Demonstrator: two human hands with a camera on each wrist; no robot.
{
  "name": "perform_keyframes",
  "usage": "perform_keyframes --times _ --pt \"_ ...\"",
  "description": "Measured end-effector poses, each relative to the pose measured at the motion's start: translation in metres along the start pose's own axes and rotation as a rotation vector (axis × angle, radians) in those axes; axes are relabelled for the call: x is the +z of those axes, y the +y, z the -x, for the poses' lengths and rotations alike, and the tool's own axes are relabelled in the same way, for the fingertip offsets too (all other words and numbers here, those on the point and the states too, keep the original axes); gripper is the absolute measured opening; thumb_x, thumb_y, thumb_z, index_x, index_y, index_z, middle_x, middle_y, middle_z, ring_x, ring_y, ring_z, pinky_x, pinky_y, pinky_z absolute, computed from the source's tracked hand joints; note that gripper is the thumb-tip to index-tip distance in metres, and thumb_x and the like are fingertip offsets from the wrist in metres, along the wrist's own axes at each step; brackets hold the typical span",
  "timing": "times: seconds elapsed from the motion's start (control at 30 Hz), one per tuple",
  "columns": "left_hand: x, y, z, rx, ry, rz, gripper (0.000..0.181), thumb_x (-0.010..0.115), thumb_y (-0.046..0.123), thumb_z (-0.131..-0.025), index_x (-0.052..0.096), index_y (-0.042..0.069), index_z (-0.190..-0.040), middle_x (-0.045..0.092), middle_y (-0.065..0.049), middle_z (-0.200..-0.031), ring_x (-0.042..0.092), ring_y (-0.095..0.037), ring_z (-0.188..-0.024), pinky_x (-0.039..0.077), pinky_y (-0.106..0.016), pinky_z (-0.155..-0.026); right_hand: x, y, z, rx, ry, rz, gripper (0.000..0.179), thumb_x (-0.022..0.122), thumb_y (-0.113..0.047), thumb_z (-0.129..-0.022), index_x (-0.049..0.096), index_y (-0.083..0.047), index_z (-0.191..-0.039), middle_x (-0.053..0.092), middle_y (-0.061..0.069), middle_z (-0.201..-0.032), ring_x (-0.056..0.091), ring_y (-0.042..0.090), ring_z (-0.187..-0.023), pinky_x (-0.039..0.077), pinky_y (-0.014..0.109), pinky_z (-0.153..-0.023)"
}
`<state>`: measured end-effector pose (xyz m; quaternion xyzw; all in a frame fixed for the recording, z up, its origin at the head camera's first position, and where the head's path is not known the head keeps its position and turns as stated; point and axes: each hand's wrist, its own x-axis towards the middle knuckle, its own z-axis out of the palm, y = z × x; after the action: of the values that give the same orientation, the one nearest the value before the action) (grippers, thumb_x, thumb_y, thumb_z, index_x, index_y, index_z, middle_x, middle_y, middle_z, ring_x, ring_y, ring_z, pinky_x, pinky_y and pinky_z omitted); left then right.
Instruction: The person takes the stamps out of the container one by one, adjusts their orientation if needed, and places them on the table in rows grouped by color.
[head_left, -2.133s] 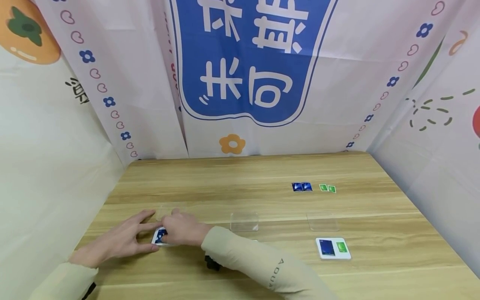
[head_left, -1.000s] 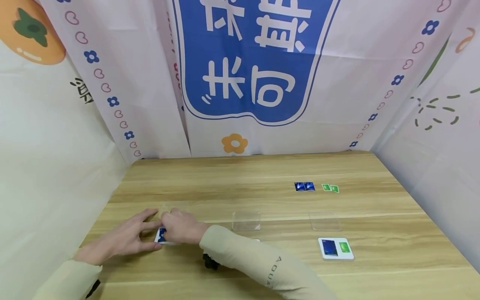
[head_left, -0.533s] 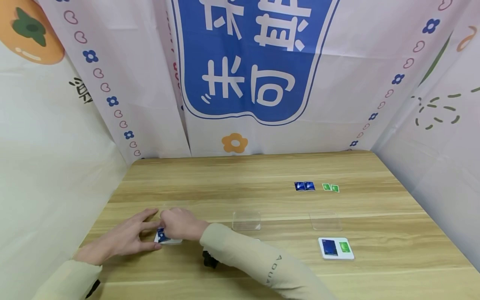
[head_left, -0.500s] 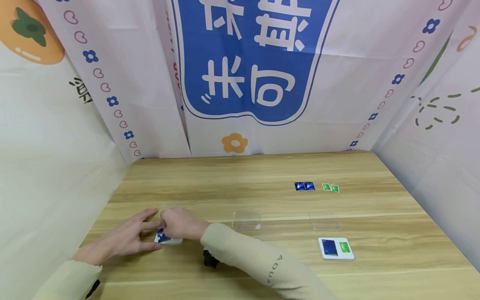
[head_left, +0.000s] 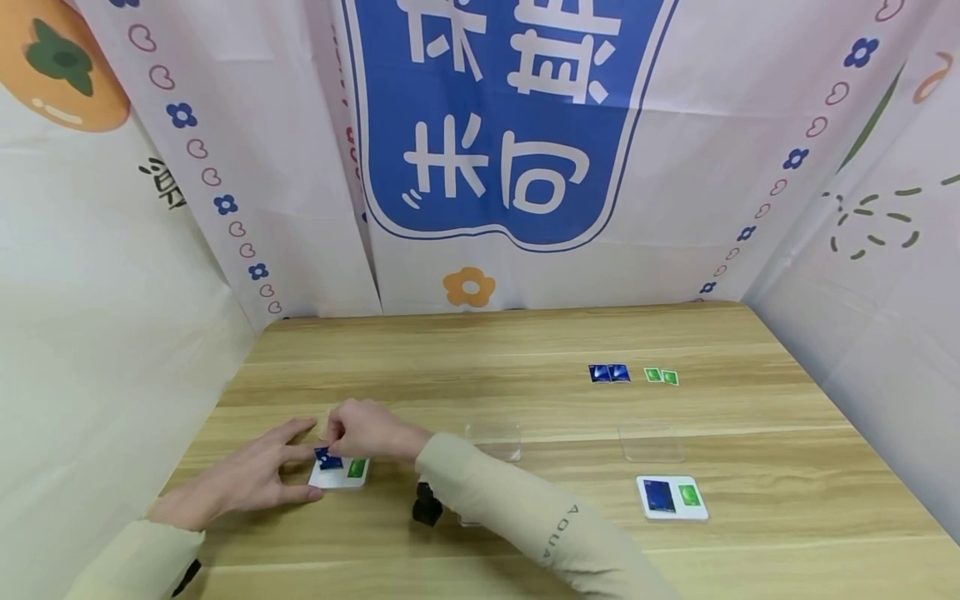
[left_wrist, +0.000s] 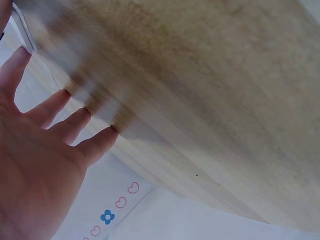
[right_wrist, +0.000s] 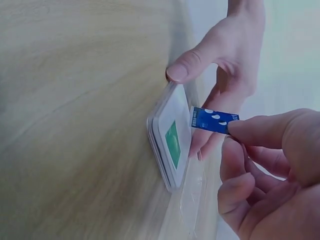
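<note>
Pinching blue card (right_wrist: 214, 120): R hand (head_left: 369, 429), sleeve (head_left: 536, 517) overlapping clr pane (head_left: 497, 440); L hand (head_left: 253, 475) gripping case (head_left: 333, 479).

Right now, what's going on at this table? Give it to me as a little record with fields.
Right hand: pinches a blue card over the left plate
Left hand: touches that plate's edge
On left plate: a green card
On right plate: a dark blue card, another green card
Loose on table: two blue cards, two green cards
Also there: clear sheets

Dk blue stamp (right_wrist: 212, 121), white marks, tilted over flat white case (head_left: 336, 482) w/ green stamp (head_left: 356, 468) on rt
</note>
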<state>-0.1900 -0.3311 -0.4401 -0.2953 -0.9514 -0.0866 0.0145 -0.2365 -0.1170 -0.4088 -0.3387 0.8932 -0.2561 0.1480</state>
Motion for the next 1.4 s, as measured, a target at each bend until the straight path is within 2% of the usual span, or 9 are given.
perform_keyframes --times 0.4,0.5,0.8,1.1,1.4 --pt "-0.001 0.0 -0.001 -0.01 -0.01 -0.011 0.07 0.069 0.067 -0.078 0.068 0.015 -0.126 0.047 -0.029 -0.142 0.049 -0.051 -0.126 0.046 -0.062 -0.096 -0.014 0.006 0.008 0.009 -0.024 -0.118 0.013 0.064 -0.012 -0.094 0.063 -0.018 -0.082 0.06 -0.01 -0.077 0.056 0.002 -0.062 0.048 0.015 -0.055" --pt "-0.003 0.001 -0.003 -0.014 -0.014 -0.009 0.07 0.069 0.067 -0.078 0.067 0.017 -0.127 0.047 -0.029 -0.143 0.048 -0.052 -0.126 0.046 -0.063 -0.096 -0.018 0.008 0.01 -0.005 -0.008 -0.101 0.013 0.064 -0.013 -0.094 0.063 -0.018 -0.082 0.06 -0.01 -0.076 0.056 0.002 -0.063 0.047 0.015 -0.055" --pt "-0.002 0.0 -0.003 -0.038 -0.031 0.007 0.067 0.067 0.07 -0.077 0.063 0.031 -0.132 0.046 -0.029 -0.143 0.047 -0.051 -0.127 0.047 -0.064 -0.094 -0.024 0.018 0.013 -0.058 0.037 -0.044 0.01 0.065 -0.013 -0.093 0.07 -0.015 -0.084 0.061 -0.011 -0.074 0.053 0.001 -0.064 0.043 0.013 -0.057" --pt "0.003 0.0 0.0 -0.068 -0.057 0.02 0.071 0.064 0.073 -0.076 0.061 0.032 -0.134 0.044 -0.028 -0.146 0.045 -0.051 -0.13 0.046 -0.064 -0.095 -0.031 0.027 0.021 -0.09 0.047 -0.058 0.012 0.065 -0.015 -0.094 0.068 -0.014 -0.083 0.061 -0.01 -0.074 0.052 0.002 -0.064 0.042 0.013 -0.06" --pt "0.0 0.002 0.0 -0.061 -0.037 0.014 0.07 0.068 0.07 -0.076 0.062 0.031 -0.133 0.045 -0.028 -0.144 0.047 -0.052 -0.127 0.047 -0.064 -0.093 -0.043 0.035 0.03 -0.104 0.045 -0.111 0.014 0.063 -0.013 -0.096 0.066 -0.013 -0.083 0.06 -0.006 -0.073 0.051 0.003 -0.06 0.044 0.014 -0.054"
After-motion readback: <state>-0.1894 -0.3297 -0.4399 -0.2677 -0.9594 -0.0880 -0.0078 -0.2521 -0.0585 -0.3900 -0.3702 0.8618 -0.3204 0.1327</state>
